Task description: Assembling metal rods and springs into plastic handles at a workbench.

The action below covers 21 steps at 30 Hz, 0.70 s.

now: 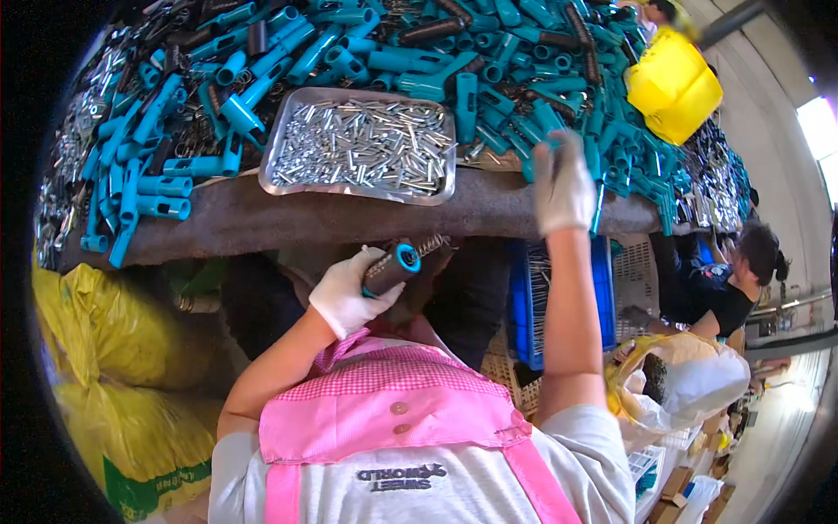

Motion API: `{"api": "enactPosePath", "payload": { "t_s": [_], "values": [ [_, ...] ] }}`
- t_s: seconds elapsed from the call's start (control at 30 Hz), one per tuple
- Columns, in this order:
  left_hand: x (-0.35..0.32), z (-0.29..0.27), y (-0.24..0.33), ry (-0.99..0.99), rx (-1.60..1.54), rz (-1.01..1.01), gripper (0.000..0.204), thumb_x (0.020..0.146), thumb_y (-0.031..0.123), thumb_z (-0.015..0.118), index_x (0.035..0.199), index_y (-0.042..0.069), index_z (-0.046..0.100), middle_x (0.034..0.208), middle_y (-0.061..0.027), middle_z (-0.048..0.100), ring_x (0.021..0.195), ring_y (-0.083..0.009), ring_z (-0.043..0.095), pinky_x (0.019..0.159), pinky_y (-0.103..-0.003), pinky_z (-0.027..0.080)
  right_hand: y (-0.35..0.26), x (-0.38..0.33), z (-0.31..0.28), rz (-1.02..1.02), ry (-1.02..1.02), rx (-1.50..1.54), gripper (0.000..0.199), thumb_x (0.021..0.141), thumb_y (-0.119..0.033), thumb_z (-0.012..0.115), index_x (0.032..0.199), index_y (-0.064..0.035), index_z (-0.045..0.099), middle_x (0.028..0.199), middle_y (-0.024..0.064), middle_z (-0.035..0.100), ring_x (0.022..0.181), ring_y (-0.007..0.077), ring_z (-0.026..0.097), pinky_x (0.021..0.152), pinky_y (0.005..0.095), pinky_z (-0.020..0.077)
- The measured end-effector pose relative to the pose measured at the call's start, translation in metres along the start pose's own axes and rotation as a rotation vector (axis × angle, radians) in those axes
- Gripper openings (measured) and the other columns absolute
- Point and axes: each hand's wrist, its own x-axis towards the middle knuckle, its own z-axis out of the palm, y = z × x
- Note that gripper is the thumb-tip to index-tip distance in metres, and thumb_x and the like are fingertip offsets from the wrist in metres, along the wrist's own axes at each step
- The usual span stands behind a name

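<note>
My left hand, in a white glove, is closed around a dark-sleeved tube with a teal rim at its open end. A metal coil spring shows just beyond the tube, by the table's front edge; whether it is attached or held is unclear. My right hand, also gloved in white, is stretched out at the front of a heap of teal tubular parts. Motion blurs its fingers, so I cannot tell whether it grips anything. Between the hands, farther back, lies a metal tray of small shiny pins.
A brown cloth covers the table's front edge. Below right stands a blue crate. A yellow container rests on the heap at far right. Yellow sacks stand at left. Another person sits at right, near an open bag.
</note>
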Motion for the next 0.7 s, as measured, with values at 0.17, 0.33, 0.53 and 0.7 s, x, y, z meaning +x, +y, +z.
{"api": "enactPosePath", "payload": {
  "t_s": [0.17,0.33,0.53,0.7],
  "values": [
    [0.001,0.004,-0.007,-0.039,-0.026,-0.069,0.037,0.074,0.026,0.071,0.103,0.006,0.058,0.090,-0.0160,0.063,0.084,-0.0328,0.062,0.076,-0.035,0.047,0.049,0.051,0.030,0.437,-0.117,-0.260,0.090,0.073,-0.048,0.065,0.142,-0.0078,0.024,0.124,0.0240,0.052,0.113,0.0385,0.052,0.096,0.0428,0.0411],
    [-0.010,-0.019,-0.006,-0.019,0.098,-0.098,0.034,0.072,0.024,0.071,0.100,0.008,0.059,0.087,-0.0145,0.063,0.084,-0.0332,0.062,0.075,-0.036,0.048,0.066,0.021,0.029,0.440,-0.095,1.214,0.031,0.072,-0.010,0.064,0.101,-0.0001,0.057,0.083,0.0103,0.060,0.072,0.0181,0.060,0.066,0.0297,0.0489],
    [-0.024,-0.047,-0.015,-0.146,0.315,-0.091,0.034,0.072,0.024,0.068,0.101,0.010,0.058,0.091,-0.0159,0.064,0.084,-0.0347,0.061,0.076,-0.039,0.049,-0.002,-0.064,-0.012,0.096,-0.730,0.924,0.031,0.071,-0.004,0.067,0.101,-0.0017,0.057,0.080,0.0049,0.062,0.073,0.0139,0.060,0.068,0.0293,0.0486],
    [-0.040,-0.041,-0.017,-0.333,0.332,-0.138,0.039,0.073,0.030,0.067,0.105,0.009,0.057,0.093,-0.0176,0.064,0.085,-0.0356,0.061,0.077,-0.041,0.048,-0.029,-0.078,-0.007,-0.249,-0.880,0.455,0.035,0.069,-0.011,0.071,0.100,-0.0052,0.056,0.083,0.0073,0.063,0.076,0.0155,0.061,0.071,0.0298,0.0486]
  ]
}}
